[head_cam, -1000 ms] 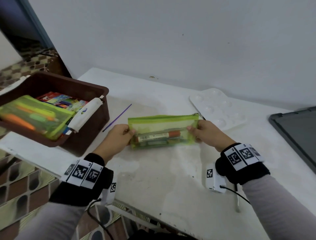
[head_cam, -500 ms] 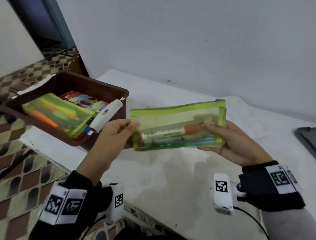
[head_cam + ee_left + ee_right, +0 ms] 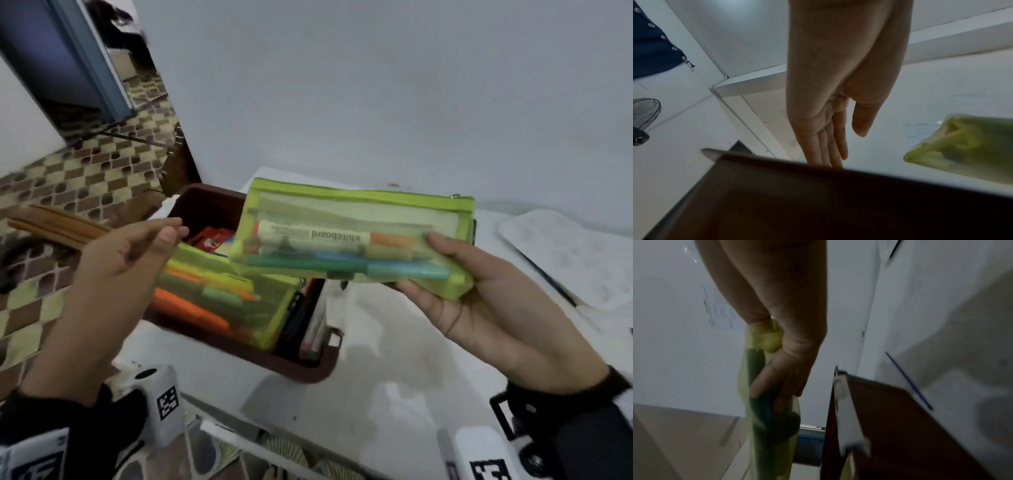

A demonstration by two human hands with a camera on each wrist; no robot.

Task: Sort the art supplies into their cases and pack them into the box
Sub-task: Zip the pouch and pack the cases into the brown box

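A green mesh zip case [image 3: 352, 236] full of markers, one labelled whiteboard, hangs in the air over the right part of the brown box [image 3: 298, 368]. My right hand [image 3: 479, 308] holds it by its right end, thumb on the front and fingers behind; the right wrist view shows the case [image 3: 766, 402] edge-on in those fingers. My left hand [image 3: 137, 253] hovers apart from the case at the box's left side, fingers straight and holding nothing. A second green case [image 3: 222, 294] with orange and green markers lies in the box.
The box also holds a red packet [image 3: 212, 240] and items standing along its right wall. A white paint palette [image 3: 565, 253] lies at the table's right. A thin purple stick [image 3: 908, 381] lies on the table beyond the box. Patterned floor drops off left of the table.
The case was lifted off the table and carried left over the box. My left hand let go of its left end and drew away; the right hand alone holds it now.
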